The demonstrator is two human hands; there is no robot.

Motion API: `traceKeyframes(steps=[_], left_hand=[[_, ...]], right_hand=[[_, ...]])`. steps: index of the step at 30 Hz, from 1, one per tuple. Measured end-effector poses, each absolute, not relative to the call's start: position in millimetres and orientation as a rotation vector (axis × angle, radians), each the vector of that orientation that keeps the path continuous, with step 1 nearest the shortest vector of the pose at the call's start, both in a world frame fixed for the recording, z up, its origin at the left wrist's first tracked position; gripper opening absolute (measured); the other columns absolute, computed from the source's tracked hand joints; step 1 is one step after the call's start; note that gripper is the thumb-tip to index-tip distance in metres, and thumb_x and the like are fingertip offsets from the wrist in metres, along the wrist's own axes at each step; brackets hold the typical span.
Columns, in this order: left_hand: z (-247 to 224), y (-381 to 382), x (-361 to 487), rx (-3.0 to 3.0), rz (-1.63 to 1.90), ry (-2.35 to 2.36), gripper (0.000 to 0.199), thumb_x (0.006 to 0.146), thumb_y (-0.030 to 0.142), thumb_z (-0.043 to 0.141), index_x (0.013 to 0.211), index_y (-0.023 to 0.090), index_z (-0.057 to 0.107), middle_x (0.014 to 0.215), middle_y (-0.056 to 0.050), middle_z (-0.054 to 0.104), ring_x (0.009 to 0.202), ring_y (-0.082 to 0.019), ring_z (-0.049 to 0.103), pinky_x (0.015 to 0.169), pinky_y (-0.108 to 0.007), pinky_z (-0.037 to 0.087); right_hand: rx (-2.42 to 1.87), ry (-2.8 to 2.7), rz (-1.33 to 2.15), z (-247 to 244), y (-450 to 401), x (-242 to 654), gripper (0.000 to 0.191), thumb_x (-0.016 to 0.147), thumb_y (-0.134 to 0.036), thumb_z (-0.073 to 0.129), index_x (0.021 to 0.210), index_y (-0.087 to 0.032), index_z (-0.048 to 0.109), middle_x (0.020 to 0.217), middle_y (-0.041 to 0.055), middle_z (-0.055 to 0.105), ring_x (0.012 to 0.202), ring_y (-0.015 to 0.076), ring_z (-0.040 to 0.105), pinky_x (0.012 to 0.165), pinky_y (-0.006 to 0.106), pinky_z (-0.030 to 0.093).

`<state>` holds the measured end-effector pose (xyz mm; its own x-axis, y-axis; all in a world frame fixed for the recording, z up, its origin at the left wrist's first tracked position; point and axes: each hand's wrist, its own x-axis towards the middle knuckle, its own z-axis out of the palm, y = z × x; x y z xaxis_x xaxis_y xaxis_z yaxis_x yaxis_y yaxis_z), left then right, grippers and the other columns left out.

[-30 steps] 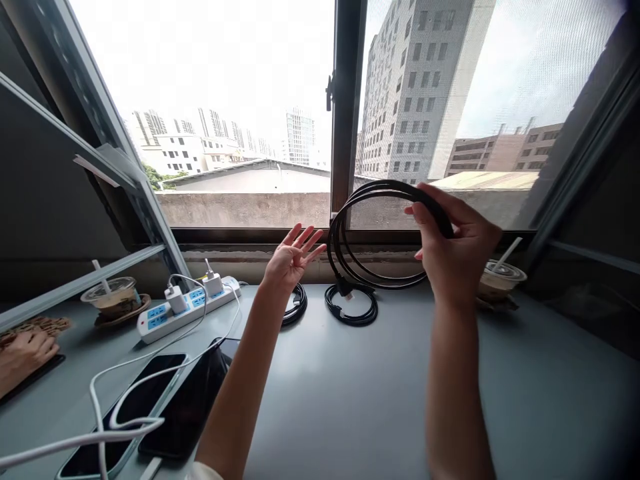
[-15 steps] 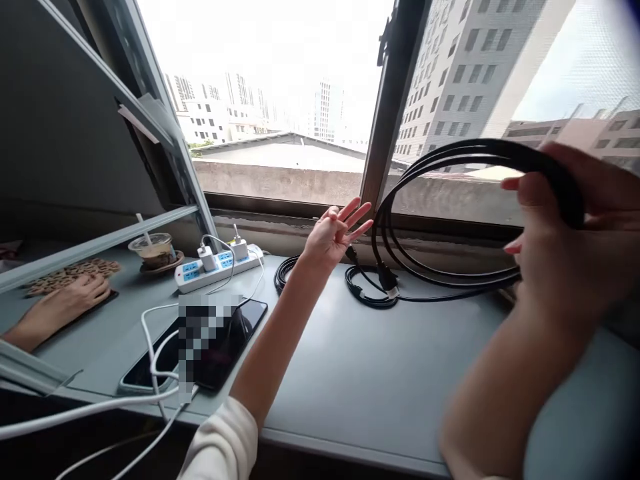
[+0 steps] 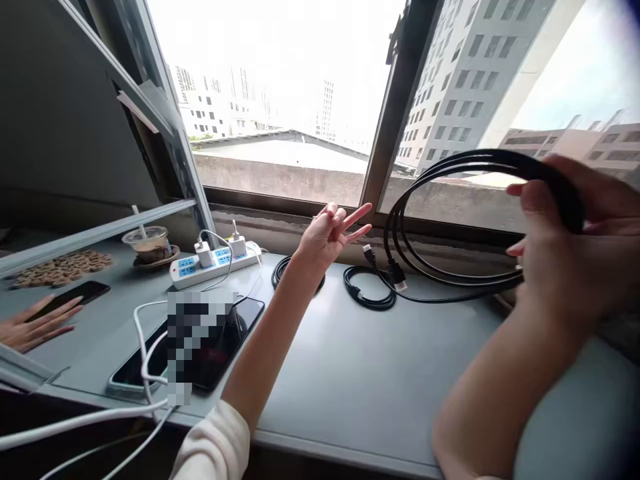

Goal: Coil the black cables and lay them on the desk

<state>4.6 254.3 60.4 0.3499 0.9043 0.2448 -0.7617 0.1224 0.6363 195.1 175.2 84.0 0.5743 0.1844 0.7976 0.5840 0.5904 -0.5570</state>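
Note:
My right hand (image 3: 585, 233) grips a looped black cable (image 3: 453, 159), holding it up above the desk at the right. The cable's plug ends hang at the loop's left side, one with a shiny tip (image 3: 369, 253) and a thicker one with a pale tag (image 3: 397, 275). My left hand (image 3: 325, 233) is just left of the loops, not touching them. Two of its fingers stretch out apart, the others are bent in, and I see nothing held. Below it, a coiled black cable (image 3: 280, 272) lies partly behind my forearm. Another coiled cable (image 3: 373, 307) rests to its right.
On the desk (image 3: 350, 387), a white power strip (image 3: 215, 267) holds two chargers. Phones (image 3: 225, 360) with white cables lie at the front left. Beyond the metal frame (image 3: 165, 120) are a drink cup (image 3: 147, 245), a woven mat (image 3: 60, 268), another phone and another person's hand (image 3: 40, 323).
One more finger of my left hand has bent in. The held loops have shifted slightly right in view. The other person's hand has moved left, uncovering a phone.

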Motion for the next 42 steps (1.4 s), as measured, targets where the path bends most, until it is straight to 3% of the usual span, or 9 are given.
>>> traceKeyframes(steps=[3, 8, 11, 15, 20, 24, 28, 35, 42], left_hand=[[59.9, 255.8, 3.1, 0.863, 1.185, 0.171, 0.029, 0.074, 0.001, 0.050, 0.055, 0.017, 0.033, 0.042, 0.007, 0.037, 0.104, -0.022, 0.060, 0.093, -0.049, 0.042], [55.1, 265.4, 3.4, 1.318, 1.137, 0.504, 0.017, 0.065, 0.005, 0.047, 0.053, 0.016, 0.047, 0.051, 0.004, 0.054, 0.081, -0.017, 0.065, 0.090, -0.038, 0.044], [47.8, 271.8, 1.6, 1.752, 0.765, 0.753, 0.023, 0.072, 0.017, 0.043, 0.062, 0.017, 0.064, 0.055, -0.003, 0.063, 0.066, -0.017, 0.064, 0.080, -0.031, 0.046], [41.7, 270.3, 6.9, 1.842, 0.306, 0.726, 0.036, 0.082, 0.034, 0.037, 0.074, 0.017, 0.068, 0.063, -0.007, 0.069, 0.070, -0.020, 0.066, 0.079, -0.031, 0.045], [42.3, 261.2, 27.2, 1.548, 0.676, 0.574, 0.043, 0.083, 0.054, 0.042, 0.088, 0.017, 0.063, 0.090, -0.011, 0.070, 0.081, -0.021, 0.066, 0.077, -0.029, 0.047], [44.8, 255.6, 36.7, 1.373, 0.978, 0.470, 0.033, 0.077, 0.045, 0.060, 0.096, 0.018, 0.059, 0.103, -0.010, 0.067, 0.090, -0.020, 0.065, 0.080, -0.028, 0.048], [46.4, 257.3, 37.6, 1.284, 1.150, 0.291, 0.040, 0.078, 0.039, 0.063, 0.111, 0.018, 0.056, 0.106, -0.011, 0.067, 0.092, -0.022, 0.065, 0.087, -0.033, 0.047], [57.3, 260.2, 19.3, 1.216, 1.171, 0.254, 0.029, 0.081, 0.023, 0.056, 0.108, 0.013, 0.056, 0.072, -0.002, 0.066, 0.063, -0.015, 0.065, 0.076, -0.033, 0.051], [71.2, 242.9, 9.1, 1.243, 0.806, 0.091, 0.031, 0.092, 0.024, 0.034, 0.093, 0.015, 0.064, 0.043, 0.003, 0.046, 0.033, -0.007, 0.040, 0.047, -0.020, 0.044]], right_hand=[[-0.893, -0.975, -0.374, 83.7, 178.9, 194.0, 0.025, 0.070, -0.022, 0.069, 0.094, -0.019, 0.072, 0.078, 0.0069, 0.069, 0.062, 0.0194, 0.066, 0.026, 0.016, 0.034], [-0.831, -0.936, -0.359, 86.5, 179.4, 192.1, 0.025, 0.071, -0.024, 0.068, 0.096, -0.018, 0.072, 0.077, 0.0059, 0.069, 0.057, 0.0164, 0.064, 0.025, 0.016, 0.035], [-0.754, -0.883, -0.330, 89.3, 178.0, 188.6, 0.025, 0.072, -0.021, 0.067, 0.095, -0.017, 0.072, 0.077, 0.0054, 0.069, 0.058, 0.0158, 0.064, 0.025, 0.016, 0.034], [-0.681, -0.844, -0.289, 91.5, 174.7, 184.5, 0.023, 0.074, -0.023, 0.065, 0.097, -0.021, 0.071, 0.079, 0.0044, 0.069, 0.061, 0.0166, 0.064, 0.025, 0.019, 0.032], [-0.681, -0.789, -0.224, 91.2, 170.7, 184.2, 0.027, 0.075, -0.033, 0.065, 0.100, -0.026, 0.068, 0.082, 0.0036, 0.067, 0.058, 0.0169, 0.062, 0.024, 0.022, 0.028], [-0.576, -0.800, -0.061, 89.2, 177.5, 186.5, 0.027, 0.074, -0.034, 0.066, 0.100, -0.026, 0.067, 0.080, 0.0007, 0.067, 0.035, 0.0048, 0.042, 0.025, 0.020, 0.022], [-0.549, -0.921, 0.132, 82.0, 195.6, 188.5, 0.027, 0.076, -0.033, 0.064, 0.101, -0.025, 0.066, 0.079, -0.0011, 0.066, 0.030, -0.0001, 0.030, 0.026, 0.018, 0.021], [-0.628, -1.268, 0.163, 72.5, 211.1, 187.5, 0.025, 0.081, -0.034, 0.060, 0.102, -0.022, 0.065, 0.077, -0.0012, 0.065, 0.034, 0.0016, 0.039, 0.030, 0.016, 0.029], [-0.785, -1.331, -0.005, 71.1, 212.6, 187.1, 0.030, 0.085, -0.033, 0.054, 0.114, -0.025, 0.060, 0.098, 0.0024, 0.064, 0.037, 0.0012, 0.043, 0.034, 0.016, 0.037]])
